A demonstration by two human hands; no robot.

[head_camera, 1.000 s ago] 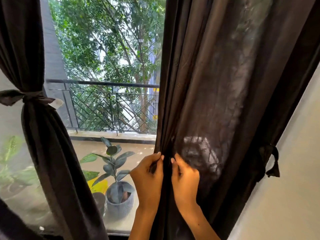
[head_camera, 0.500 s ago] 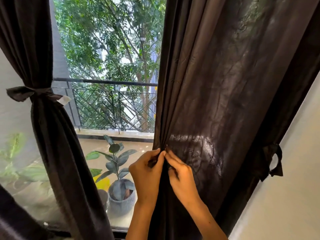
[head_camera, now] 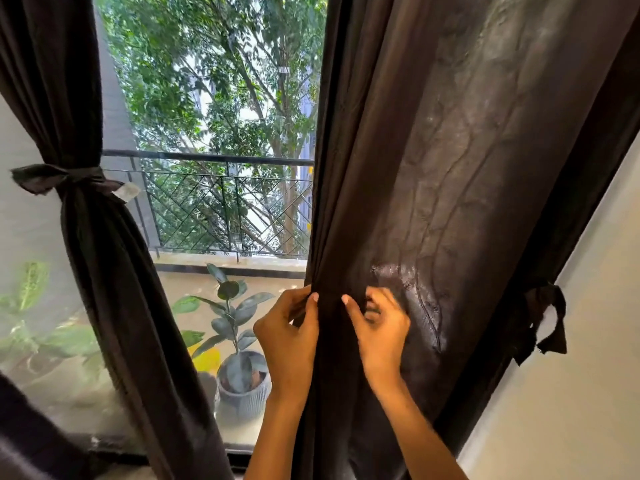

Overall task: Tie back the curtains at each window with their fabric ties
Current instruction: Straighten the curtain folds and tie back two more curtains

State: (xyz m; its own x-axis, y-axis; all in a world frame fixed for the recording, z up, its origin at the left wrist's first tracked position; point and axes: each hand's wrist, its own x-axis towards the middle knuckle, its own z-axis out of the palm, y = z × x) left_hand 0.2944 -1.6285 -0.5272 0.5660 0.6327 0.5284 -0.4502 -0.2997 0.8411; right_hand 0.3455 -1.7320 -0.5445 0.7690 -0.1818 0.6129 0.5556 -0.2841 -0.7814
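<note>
A room in a home, at a balcony window. Dark curtains [head_camera: 450,168] hang at the glass, pinched by the fingers [head_camera: 313,303]; beyond and left of those fingers sits a potted plant [head_camera: 239,341] on the balcony floor, with a metal railing [head_camera: 221,202] and trees [head_camera: 214,81] farther out.

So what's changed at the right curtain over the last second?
The right hand slid rightward along the right curtain, away from the left hand, so the thumbs that nearly met are now apart. Both hands pinch the fabric near its inner edge as before. The right tie hangs loose and the left curtain stays tied.
</note>
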